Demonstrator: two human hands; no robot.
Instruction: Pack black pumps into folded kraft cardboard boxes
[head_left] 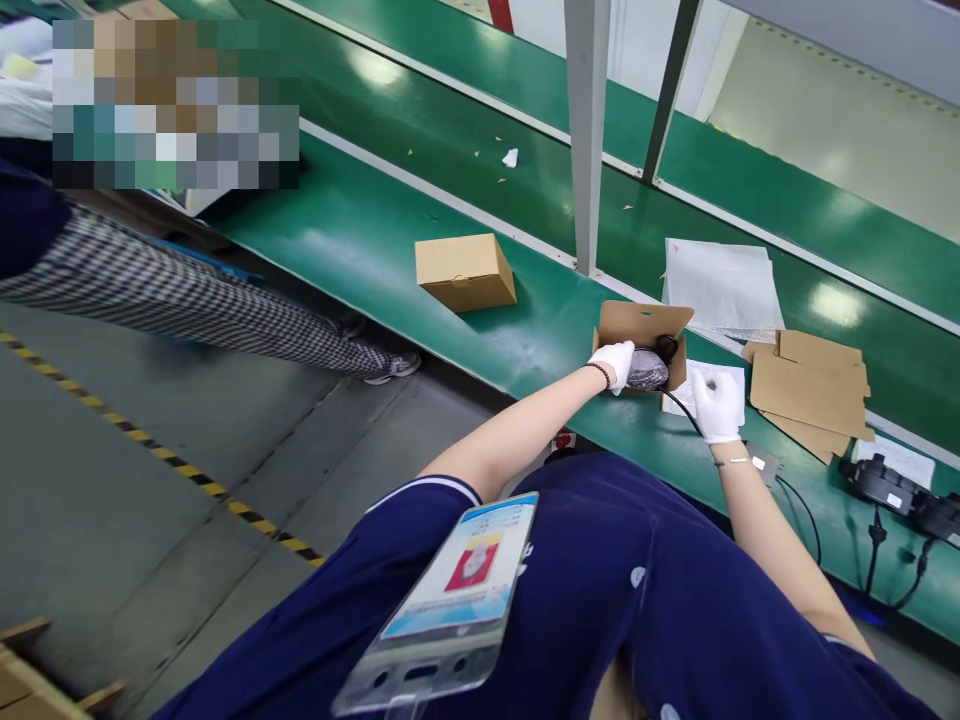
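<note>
My left hand [616,362], in a white glove, presses a dark item wrapped in clear plastic [647,369] into a small open cardboard box [640,323] on the green conveyor belt [360,240]. Its fingers curl round the wrapped item. My right hand [716,405], also gloved, rests just right of the box over a white paper sheet [724,380], fingers bent, with a black cable [679,405] running under it toward the box.
A closed cardboard box [465,271] lies further left on the belt. Flat cardboard blanks [814,390] and plastic bags [724,288] lie to the right, black power adapters [896,490] beyond. A grey post [586,130] rises behind. Another person's checked trouser leg [172,295] stretches at left.
</note>
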